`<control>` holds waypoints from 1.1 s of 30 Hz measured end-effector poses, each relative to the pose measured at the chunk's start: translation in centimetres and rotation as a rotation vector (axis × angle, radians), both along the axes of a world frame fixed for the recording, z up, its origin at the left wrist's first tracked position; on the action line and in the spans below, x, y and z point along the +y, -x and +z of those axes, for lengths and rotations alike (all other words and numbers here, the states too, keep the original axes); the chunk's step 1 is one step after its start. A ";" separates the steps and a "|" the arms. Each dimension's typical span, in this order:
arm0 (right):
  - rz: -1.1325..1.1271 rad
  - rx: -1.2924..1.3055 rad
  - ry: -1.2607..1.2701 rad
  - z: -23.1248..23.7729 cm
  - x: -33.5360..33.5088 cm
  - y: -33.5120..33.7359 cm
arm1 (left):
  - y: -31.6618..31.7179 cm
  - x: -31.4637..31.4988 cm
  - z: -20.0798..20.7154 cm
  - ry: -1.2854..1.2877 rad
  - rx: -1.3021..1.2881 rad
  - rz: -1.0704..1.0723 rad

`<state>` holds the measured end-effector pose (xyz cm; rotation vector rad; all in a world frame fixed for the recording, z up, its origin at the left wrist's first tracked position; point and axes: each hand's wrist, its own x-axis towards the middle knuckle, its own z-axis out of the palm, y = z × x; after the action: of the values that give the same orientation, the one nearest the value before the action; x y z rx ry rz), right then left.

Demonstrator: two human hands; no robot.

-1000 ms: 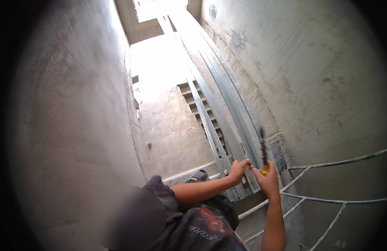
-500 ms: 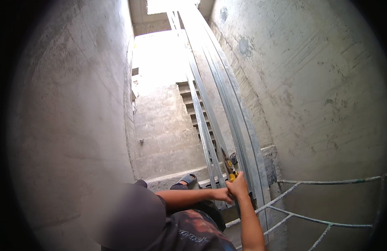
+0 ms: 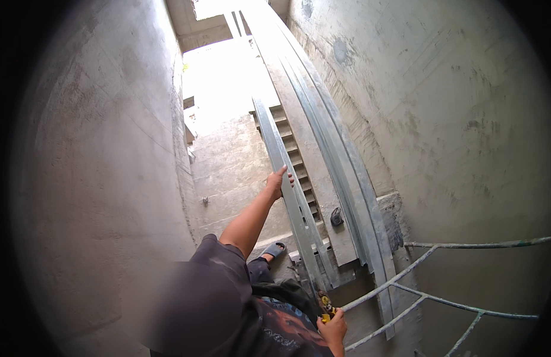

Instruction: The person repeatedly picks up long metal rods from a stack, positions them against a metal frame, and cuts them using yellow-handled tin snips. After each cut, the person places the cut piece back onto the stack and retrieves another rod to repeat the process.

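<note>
My left hand [image 3: 279, 183] is wrapped round a long galvanized metal channel [image 3: 294, 217], partway up its length. The channel slants from the bright area above down toward my body. Close to its lower end, my right hand [image 3: 332, 327] is closed on yellow-handled snips [image 3: 325, 302]. Their dark jaws lie beside the metal; whether they touch it I cannot tell. Another narrow metal profile [image 3: 323, 262] runs along the channel's right side.
More long metal profiles [image 3: 332, 154] lean on the right, by a concrete wall [image 3: 460, 119]. A curved metal railing [image 3: 400, 272] crosses the lower right. Concrete steps [image 3: 294, 156] show behind the channel. A small black object [image 3: 337, 216] sits beside the profiles. My sandalled foot [image 3: 274, 250] is below.
My left hand has left the snips, moved up and taken hold of the channel. My right hand has come down toward my body with the snips. The channel has shifted left, apart from the leaning profiles.
</note>
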<state>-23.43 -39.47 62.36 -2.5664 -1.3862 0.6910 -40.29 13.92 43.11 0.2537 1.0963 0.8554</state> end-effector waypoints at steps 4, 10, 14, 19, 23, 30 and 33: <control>-0.044 -0.050 -0.040 -3.0 -3.0 0.6 | -1.4 -1.8 1.5 -0.051 0.033 0.025; -0.077 -0.029 -0.051 -2.2 -4.0 -0.6 | -2.4 -3.6 5.8 -0.106 0.104 0.055; -0.040 -0.018 -0.076 -1.9 -5.0 -2.2 | -3.9 -4.5 7.6 -0.088 0.108 0.045; -0.067 0.015 -0.022 -1.6 -4.6 -3.1 | -4.5 -4.3 8.3 -0.136 0.105 0.034; -0.078 0.035 -0.030 -1.6 -3.7 -3.8 | -5.7 -3.6 9.5 -0.163 0.103 0.040; -0.063 -0.069 -0.092 -2.2 -2.5 -6.0 | -8.9 -1.5 9.3 -0.138 0.055 0.017; -0.086 -0.095 -0.071 -2.1 -2.6 -6.6 | -10.4 -1.3 8.1 -0.137 0.031 -0.024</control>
<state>-16.85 -42.07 60.29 -2.6155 -1.2934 0.5039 -29.92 12.64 51.18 0.3939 1.0625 0.9089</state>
